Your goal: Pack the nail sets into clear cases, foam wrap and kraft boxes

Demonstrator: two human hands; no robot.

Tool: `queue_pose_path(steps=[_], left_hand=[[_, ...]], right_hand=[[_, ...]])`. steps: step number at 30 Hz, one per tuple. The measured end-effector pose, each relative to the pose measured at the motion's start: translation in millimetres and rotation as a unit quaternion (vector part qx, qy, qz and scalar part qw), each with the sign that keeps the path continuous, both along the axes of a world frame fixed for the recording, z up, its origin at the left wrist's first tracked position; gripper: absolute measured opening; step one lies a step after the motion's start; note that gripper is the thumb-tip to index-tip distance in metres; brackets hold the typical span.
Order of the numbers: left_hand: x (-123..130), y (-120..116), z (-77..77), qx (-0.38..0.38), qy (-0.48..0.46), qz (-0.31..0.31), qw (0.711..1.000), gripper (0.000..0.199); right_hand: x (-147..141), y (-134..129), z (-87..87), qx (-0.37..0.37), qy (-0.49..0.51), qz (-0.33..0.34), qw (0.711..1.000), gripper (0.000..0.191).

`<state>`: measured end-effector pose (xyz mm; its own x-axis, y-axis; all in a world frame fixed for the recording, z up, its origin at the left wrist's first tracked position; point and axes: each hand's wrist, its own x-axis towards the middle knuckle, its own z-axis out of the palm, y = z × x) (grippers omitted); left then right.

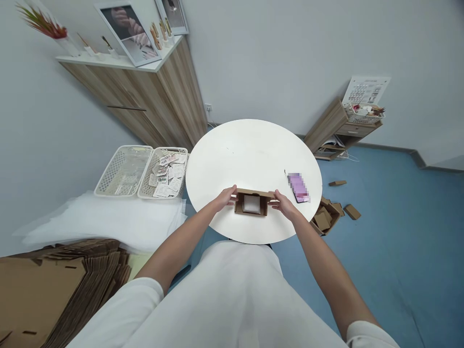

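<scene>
A small brown cardboard box (238, 209) stands on the round white table (250, 150), its lid raised at the far side. Inside it lies a pale wrapped packet (251, 204). At the box's left end, my left hand (225, 197) pinches the corner of the lid between thumb and fingers. My right hand (284, 203) grips the lid's right corner the same way, with its lower fingers by the box's side wall. To the right of that hand, a phone (298, 187) with a purple, blurred screen lies on the table.
Left of the table are a white basket of printed cards (168, 174), another basket (125, 171), white sheets (108, 217) and stacked flat cardboard (39, 290). On the floor at right, a carton (325, 217) holds small boxes; others lie beside it. Cabinets (163, 96) stand behind.
</scene>
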<state>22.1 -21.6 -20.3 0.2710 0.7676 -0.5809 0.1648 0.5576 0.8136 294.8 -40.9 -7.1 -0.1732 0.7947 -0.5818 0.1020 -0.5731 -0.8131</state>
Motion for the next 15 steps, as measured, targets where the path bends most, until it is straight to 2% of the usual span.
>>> queue_pose_path(steps=[4,8,11,15], left_hand=[[-3,-8,-1.7,0.023,0.059,-0.046,0.997,0.044],[-1,-20,-12.7,0.072,0.055,-0.053,0.995,0.039],[2,-30,-23.7,0.113,0.104,-0.042,0.987,0.041],[6,-42,-35.8,0.168,0.237,-0.032,0.957,0.049]], right_hand=[[-3,-14,1.8,0.000,-0.026,0.025,0.999,0.044],[-8,-26,-9.1,0.012,-0.045,0.024,0.999,0.041],[-14,-34,-23.0,0.055,-0.127,0.008,0.990,0.043],[-22,-45,-39.3,0.099,-0.275,0.007,0.956,0.049]])
